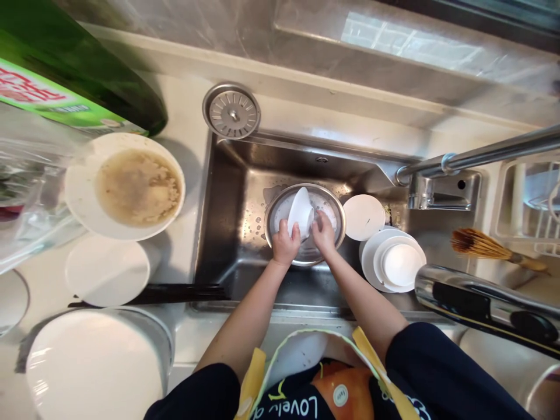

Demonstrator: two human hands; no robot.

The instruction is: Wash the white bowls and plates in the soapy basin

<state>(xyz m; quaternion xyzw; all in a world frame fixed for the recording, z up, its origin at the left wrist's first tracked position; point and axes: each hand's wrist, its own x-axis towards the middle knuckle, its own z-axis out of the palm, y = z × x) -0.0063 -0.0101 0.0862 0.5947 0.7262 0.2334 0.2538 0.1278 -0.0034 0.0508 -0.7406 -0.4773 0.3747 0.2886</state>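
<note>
A small white bowl (pixel 300 211) is tilted on its side above a round metal basin (pixel 342 224) in the sink. My left hand (pixel 286 242) is closed on the bowl's near rim, thumb and fingers on either side. On the bowl's right, my right hand (pixel 324 234) has its fingers curled against the foot of the bowl; its fingertips are partly hidden. Whitish, sudsy water (pixel 284 205) shows inside the basin. Just right of it in the sink lie a white plate (pixel 364 217) and a stack of white bowls (pixel 399 263).
A metal faucet (pixel 441 189) and its spout reach in from the right, near a bamboo brush (pixel 481 242). Left of the sink stand a bowl of cloudy liquid (pixel 137 186), white dishes (pixel 94 361), dark chopsticks (pixel 184 293) and a green bottle (pixel 87 76). A sink strainer (pixel 231 112) rests behind.
</note>
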